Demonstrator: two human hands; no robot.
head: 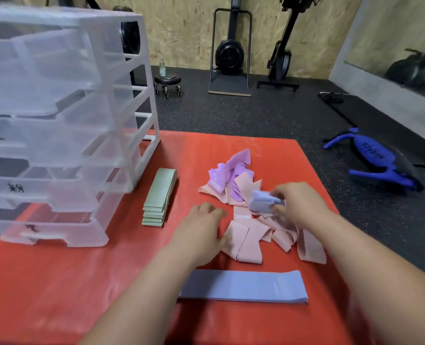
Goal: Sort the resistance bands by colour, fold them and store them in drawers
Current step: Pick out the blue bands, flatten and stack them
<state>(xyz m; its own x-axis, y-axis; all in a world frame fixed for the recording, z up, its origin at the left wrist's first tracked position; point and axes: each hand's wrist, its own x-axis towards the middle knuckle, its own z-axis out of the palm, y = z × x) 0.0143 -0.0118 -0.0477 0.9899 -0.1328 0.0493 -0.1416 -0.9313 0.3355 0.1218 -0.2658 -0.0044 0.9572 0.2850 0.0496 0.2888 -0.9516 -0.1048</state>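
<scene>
A loose heap of pink bands (pixel 248 242) and purple bands (pixel 233 168) lies on the red mat (pixel 82 282). My right hand (pixel 298 202) is shut on a blue band (pixel 262 201), lifted out of the heap. My left hand (pixel 201 230) rests flat and open on the mat, its thumb touching the pink bands. Near me lies a flat stack of blue bands (pixel 243 286). A neat stack of green bands (pixel 158 197) lies beside the clear plastic drawer unit (pixel 57 120), whose drawers look shut.
The mat ends at the right on black gym flooring. A blue training bag (pixel 373 155) lies on the floor to the right. A wheeled stool with a bottle (pixel 167 82) and exercise machines (pixel 231 51) stand at the back wall.
</scene>
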